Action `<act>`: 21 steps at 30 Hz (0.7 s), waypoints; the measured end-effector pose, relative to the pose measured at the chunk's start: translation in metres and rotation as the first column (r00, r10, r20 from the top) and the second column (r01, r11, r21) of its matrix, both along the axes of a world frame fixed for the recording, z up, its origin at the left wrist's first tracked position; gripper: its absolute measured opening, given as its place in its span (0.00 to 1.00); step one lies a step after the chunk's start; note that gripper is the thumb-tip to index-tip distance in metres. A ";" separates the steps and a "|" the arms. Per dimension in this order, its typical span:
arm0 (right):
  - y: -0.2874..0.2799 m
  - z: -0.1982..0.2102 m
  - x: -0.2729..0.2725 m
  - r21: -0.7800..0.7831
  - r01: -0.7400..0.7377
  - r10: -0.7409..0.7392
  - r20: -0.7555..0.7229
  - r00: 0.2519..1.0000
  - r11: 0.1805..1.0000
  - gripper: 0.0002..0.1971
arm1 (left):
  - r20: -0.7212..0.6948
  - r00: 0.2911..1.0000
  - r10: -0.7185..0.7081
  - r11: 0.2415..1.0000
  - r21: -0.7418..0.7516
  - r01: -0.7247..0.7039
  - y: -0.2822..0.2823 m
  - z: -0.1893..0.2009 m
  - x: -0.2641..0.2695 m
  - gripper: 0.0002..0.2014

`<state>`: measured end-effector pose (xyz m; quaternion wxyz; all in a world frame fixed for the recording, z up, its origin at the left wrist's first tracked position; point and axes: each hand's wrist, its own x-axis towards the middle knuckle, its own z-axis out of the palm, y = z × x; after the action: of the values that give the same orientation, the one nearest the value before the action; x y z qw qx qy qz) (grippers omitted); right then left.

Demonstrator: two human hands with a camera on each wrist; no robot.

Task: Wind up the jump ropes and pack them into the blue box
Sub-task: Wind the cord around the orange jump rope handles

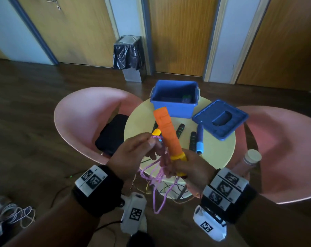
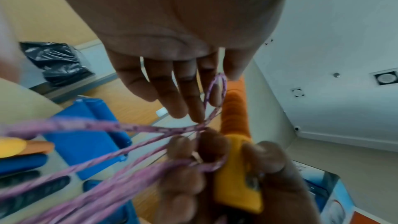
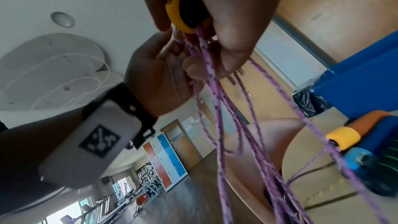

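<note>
- 1 rope at most looks packed: the blue box point(image 1: 174, 108) stands open at the far side of the round surface point(image 1: 220, 150), its lid point(image 1: 220, 118) lying beside it to the right, and something dark with green shows inside, too dim to name.
- Several handles lie loose on the surface between the box and the hands: 2 black ones with green rings point(image 1: 180, 131) and a blue one point(image 1: 199, 139), so by the look of it more ropes wait to be wound.
- The pink rope point(image 1: 158, 189) in hand is partly gathered; loops hang below both hands, none bound.
- Its orange handle point(image 1: 166, 132) points up toward the box, with a yellow collar at the base.
- The right hand point(image 1: 190, 171) has its fingers curled round that yellow collar and the gathered strands.
- The left hand point(image 1: 133, 152) pinches a strand near a 2nd yellow-tipped handle point(image 1: 156, 132).
</note>
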<state>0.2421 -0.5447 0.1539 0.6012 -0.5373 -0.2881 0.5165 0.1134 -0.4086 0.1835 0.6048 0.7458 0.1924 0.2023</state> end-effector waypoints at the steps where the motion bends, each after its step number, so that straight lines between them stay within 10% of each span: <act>1: 0.002 0.004 -0.001 0.024 -0.010 0.010 0.012 1.000 1.000 0.06 | -0.003 0.999 0.049 0.997 -0.054 -0.049 0.007 -0.010 -0.006 0.17; 6: 0.009 0.032 -0.007 0.197 -0.033 0.048 -0.075 0.996 0.980 0.02 | -0.309 0.936 0.171 0.973 -0.096 -0.209 0.031 -0.082 -0.020 0.21; 10: 0.009 0.055 -0.010 0.284 -0.020 0.068 -0.162 0.984 0.959 0.03 | -0.657 0.753 -0.047 0.957 0.185 0.222 0.033 -0.148 -0.027 0.12; 21: -0.001 0.049 0.009 0.231 0.203 -0.174 -0.139 0.975 0.951 0.03 | -0.636 0.771 -0.011 0.985 0.126 0.118 0.039 -0.174 -0.045 0.06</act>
<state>0.2514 -0.5456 0.2026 0.7251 -0.4533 -0.2611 0.4478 0.0688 -0.3692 0.0098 0.4501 0.8221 0.3423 -0.0665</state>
